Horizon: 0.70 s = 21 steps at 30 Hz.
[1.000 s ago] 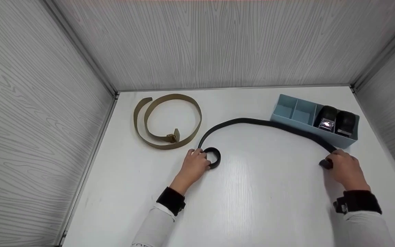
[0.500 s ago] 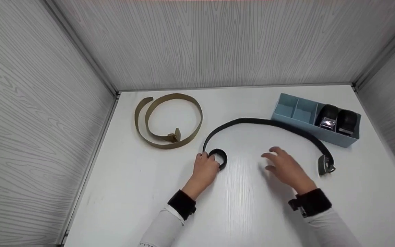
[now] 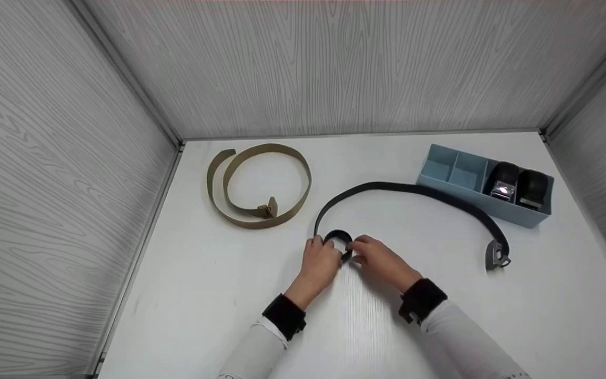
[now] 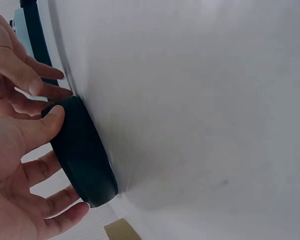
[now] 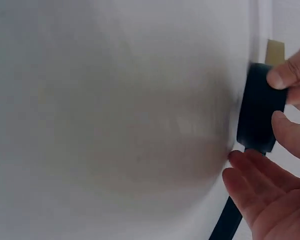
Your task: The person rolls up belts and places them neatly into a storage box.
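White counter (image 3: 177, 295), grained grey wall (image 3: 303, 68). My left grip (image 3: 322, 261) pinches the coil (image 4: 82, 150) of the black belt (image 3: 405, 187); my right grip (image 3: 382, 263), fingers loose, is at its right edge. The uncoiled length arcs beyond both, rightward to the buckle (image 3: 491, 256), nearer my right.

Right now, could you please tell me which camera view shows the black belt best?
The head view: it shows the black belt from coil to buckle. Both wrist views show mainly the coil and some strap.
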Each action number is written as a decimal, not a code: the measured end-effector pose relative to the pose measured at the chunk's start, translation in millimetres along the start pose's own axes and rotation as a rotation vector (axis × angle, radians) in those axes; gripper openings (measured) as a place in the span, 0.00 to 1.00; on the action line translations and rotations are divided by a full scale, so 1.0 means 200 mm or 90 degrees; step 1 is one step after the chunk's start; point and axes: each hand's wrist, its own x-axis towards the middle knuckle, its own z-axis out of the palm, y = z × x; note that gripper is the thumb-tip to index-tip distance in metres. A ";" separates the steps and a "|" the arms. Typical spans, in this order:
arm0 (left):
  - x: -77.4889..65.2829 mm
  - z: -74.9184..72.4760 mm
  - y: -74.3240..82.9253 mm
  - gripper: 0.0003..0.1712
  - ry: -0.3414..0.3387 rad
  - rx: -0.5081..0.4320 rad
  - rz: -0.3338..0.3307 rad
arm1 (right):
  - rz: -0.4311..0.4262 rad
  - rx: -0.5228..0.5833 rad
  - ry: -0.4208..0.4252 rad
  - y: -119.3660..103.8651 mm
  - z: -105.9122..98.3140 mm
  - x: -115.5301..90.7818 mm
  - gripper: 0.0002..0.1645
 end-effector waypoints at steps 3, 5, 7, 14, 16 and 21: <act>0.00 0.00 -0.01 0.09 -0.002 0.000 0.010 | 0.005 0.017 -0.002 0.00 0.01 0.03 0.10; -0.01 0.00 -0.02 0.08 0.007 -0.008 0.023 | 0.004 0.024 -0.010 0.00 0.00 0.05 0.08; -0.01 0.01 -0.03 0.07 0.017 -0.026 0.048 | -0.011 0.021 -0.026 0.01 -0.02 0.05 0.08; -0.03 0.00 -0.13 0.08 0.001 -0.092 0.189 | -0.087 -0.063 -0.075 0.05 -0.10 0.05 0.10; -0.03 0.00 -0.16 0.11 -0.002 -0.069 0.211 | -0.094 -0.066 -0.083 0.06 -0.12 0.05 0.09; -0.02 0.02 -0.18 0.12 0.012 -0.020 0.222 | -0.083 -0.071 -0.090 0.05 -0.11 0.03 0.08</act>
